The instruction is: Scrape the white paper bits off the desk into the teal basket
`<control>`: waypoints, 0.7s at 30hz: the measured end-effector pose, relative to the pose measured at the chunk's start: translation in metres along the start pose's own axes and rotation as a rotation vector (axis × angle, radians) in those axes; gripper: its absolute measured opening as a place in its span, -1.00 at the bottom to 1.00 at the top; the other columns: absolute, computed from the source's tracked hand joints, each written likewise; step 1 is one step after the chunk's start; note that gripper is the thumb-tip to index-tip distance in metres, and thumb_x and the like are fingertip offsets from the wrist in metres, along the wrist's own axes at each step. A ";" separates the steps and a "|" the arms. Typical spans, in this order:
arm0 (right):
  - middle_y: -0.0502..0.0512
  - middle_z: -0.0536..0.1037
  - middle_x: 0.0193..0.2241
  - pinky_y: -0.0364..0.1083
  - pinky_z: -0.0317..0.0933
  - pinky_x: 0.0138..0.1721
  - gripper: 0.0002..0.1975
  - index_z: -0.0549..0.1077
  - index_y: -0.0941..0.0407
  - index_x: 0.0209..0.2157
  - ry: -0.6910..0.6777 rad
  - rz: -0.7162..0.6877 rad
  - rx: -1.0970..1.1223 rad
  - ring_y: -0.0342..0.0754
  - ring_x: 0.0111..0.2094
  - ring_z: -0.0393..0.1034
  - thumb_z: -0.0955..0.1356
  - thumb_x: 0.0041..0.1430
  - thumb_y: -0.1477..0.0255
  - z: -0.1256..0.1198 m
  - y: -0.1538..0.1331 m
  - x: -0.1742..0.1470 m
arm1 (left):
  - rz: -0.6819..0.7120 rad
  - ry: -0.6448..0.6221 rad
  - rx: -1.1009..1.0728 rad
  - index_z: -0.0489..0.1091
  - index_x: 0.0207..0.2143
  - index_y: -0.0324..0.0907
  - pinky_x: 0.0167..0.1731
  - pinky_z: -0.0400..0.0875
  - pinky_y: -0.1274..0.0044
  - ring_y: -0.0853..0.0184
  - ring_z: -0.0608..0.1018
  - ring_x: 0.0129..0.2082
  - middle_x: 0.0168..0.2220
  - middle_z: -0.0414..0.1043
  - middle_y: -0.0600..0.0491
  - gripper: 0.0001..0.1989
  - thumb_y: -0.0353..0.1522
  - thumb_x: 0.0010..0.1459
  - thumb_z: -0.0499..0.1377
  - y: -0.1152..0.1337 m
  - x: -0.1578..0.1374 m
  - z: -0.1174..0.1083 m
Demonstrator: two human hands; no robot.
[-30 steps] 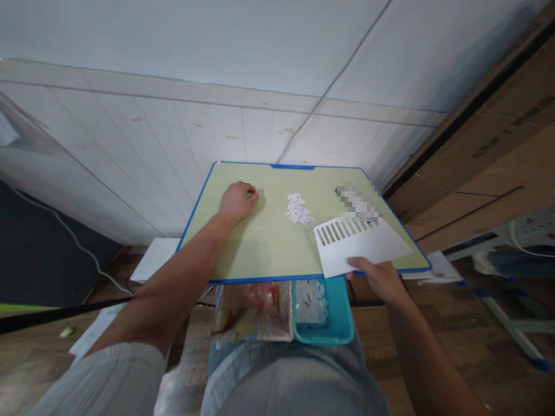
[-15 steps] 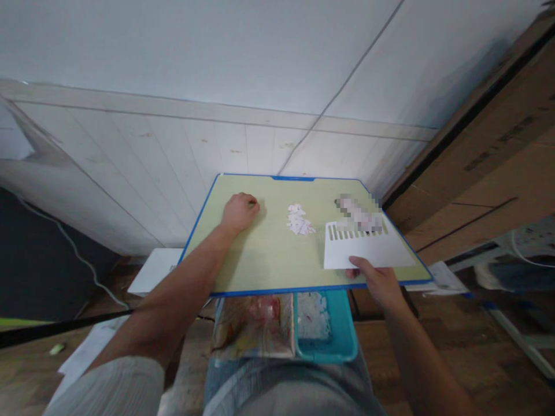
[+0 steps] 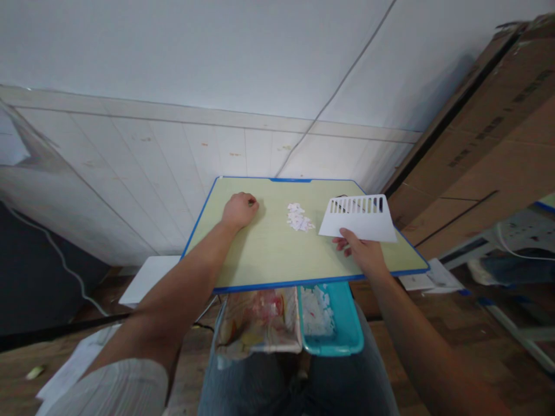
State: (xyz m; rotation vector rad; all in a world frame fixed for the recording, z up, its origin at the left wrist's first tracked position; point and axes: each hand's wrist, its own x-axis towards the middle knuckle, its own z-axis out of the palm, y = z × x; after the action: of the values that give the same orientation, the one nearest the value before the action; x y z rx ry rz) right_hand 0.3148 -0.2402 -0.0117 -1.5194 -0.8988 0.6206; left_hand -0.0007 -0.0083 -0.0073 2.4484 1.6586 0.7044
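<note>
My right hand (image 3: 361, 249) grips the near edge of a flat white sheet with a row of slots (image 3: 358, 223), thumb on top and fingers underneath. The sheet is over the right side of the pale yellow-green board with a blue rim (image 3: 260, 254). Behind it, dark bits show through the slots; what they belong to is hidden. My left hand (image 3: 240, 211) rests closed on the board's left side, fingers curled in, and anything inside cannot be made out. Between the hands lies a small pile of white paper-like pieces (image 3: 299, 218), touched by neither.
Below the board's near edge, a teal basket (image 3: 353, 329) holds white scraps, beside a plastic-lined container (image 3: 260, 323). Large cardboard boxes (image 3: 485, 144) stand at the right. A white panelled wall (image 3: 217, 144) rises behind the board, with a grey cable (image 3: 329, 101) running down it.
My right hand has moved the slotted sheet away from me and slightly left, and it now covers the object lying at the board's right. My left hand stays put.
</note>
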 end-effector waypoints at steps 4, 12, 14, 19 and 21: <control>0.31 0.80 -0.40 -0.05 0.32 -0.56 -0.44 0.63 0.06 -0.38 -0.039 -0.056 -0.069 0.02 -0.56 0.51 0.57 0.01 -0.19 0.002 0.003 0.002 | -0.001 -0.007 0.016 0.80 0.10 -0.18 0.38 0.62 0.23 -0.04 0.73 0.27 0.19 0.78 -0.25 -0.62 -0.30 0.51 0.20 0.005 -0.001 -0.003; 0.26 0.77 -0.47 0.15 0.56 -0.11 -0.45 0.60 -0.04 -0.57 -0.105 -0.108 -0.309 0.20 -0.36 0.67 0.44 0.20 -0.20 -0.004 0.006 0.001 | -0.010 -0.031 -0.009 0.79 0.08 -0.18 0.39 0.61 0.22 -0.05 0.72 0.28 0.18 0.79 -0.23 -0.63 -0.27 0.51 0.21 0.004 -0.004 -0.006; 0.26 0.79 -0.42 0.18 0.56 0.06 -0.43 0.53 -0.07 -0.64 -0.132 -0.142 -0.361 0.23 -0.28 0.71 0.43 0.26 -0.16 -0.005 0.004 -0.007 | -0.010 -0.032 -0.007 0.79 0.08 -0.17 0.39 0.62 0.22 -0.04 0.72 0.27 0.16 0.79 -0.21 -0.64 -0.26 0.51 0.21 0.005 -0.004 -0.006; 0.22 0.80 -0.39 0.18 0.55 0.04 -0.39 0.52 -0.10 -0.64 -0.265 -0.106 -0.401 0.26 -0.24 0.73 0.40 0.33 -0.21 0.003 -0.008 -0.039 | -0.038 -0.083 0.060 0.78 0.14 -0.17 0.37 0.64 0.19 -0.09 0.70 0.33 0.23 0.76 -0.25 -0.64 -0.28 0.52 0.23 0.019 -0.001 -0.016; 0.22 0.82 -0.36 0.17 0.55 0.04 -0.37 0.52 -0.10 -0.63 -0.325 -0.073 -0.399 0.25 -0.23 0.74 0.42 0.33 -0.22 0.007 -0.013 -0.052 | -0.045 -0.132 0.098 0.78 0.14 -0.12 0.34 0.66 0.19 -0.11 0.69 0.35 0.27 0.75 -0.24 -0.66 -0.27 0.50 0.26 0.028 0.005 -0.022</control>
State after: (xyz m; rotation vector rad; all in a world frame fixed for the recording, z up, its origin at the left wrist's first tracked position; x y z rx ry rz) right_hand 0.2775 -0.2790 -0.0056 -1.7568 -1.3843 0.6743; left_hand 0.0149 -0.0187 0.0233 2.4546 1.7298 0.4546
